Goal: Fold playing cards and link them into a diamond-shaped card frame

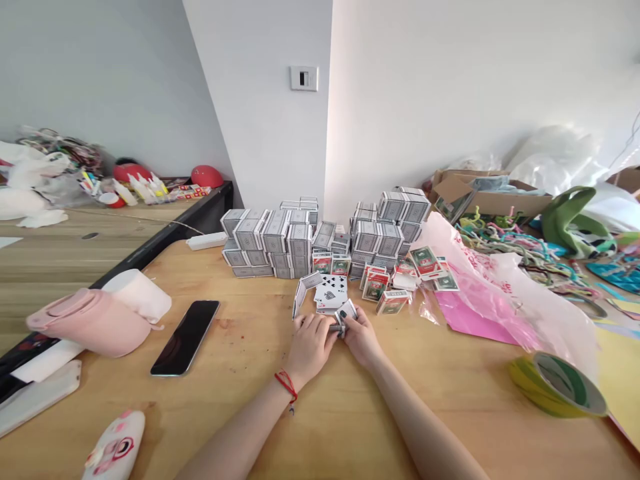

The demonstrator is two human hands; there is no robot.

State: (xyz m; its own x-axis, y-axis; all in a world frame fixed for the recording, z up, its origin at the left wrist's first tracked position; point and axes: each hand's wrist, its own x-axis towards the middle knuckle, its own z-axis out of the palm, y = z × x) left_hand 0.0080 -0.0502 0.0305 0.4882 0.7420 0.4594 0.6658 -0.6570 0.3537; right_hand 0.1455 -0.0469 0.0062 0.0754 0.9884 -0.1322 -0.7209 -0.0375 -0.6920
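My left hand (311, 347), with a red string bracelet at the wrist, and my right hand (363, 339) meet over the table. Both sets of fingers are closed on a playing card (346, 309), which looks bent; its lower part is hidden by the fingers. Just beyond lies a pile of loose playing cards (330, 292), a ten of spades face up on top. Left of that pile stands a folded piece made of grey-backed cards (301, 293). Blocks of grey-patterned cards (250, 233) are stacked behind, with another stack (380, 237) to the right.
Red and green card boxes (376, 285) lie right of the pile. A phone (185, 338) and a pink cap (90, 320) are on the left. At right are a roll of yellow tape (530, 387), pink plastic (485, 293) and tangled cords (530, 250). A wall rises behind.
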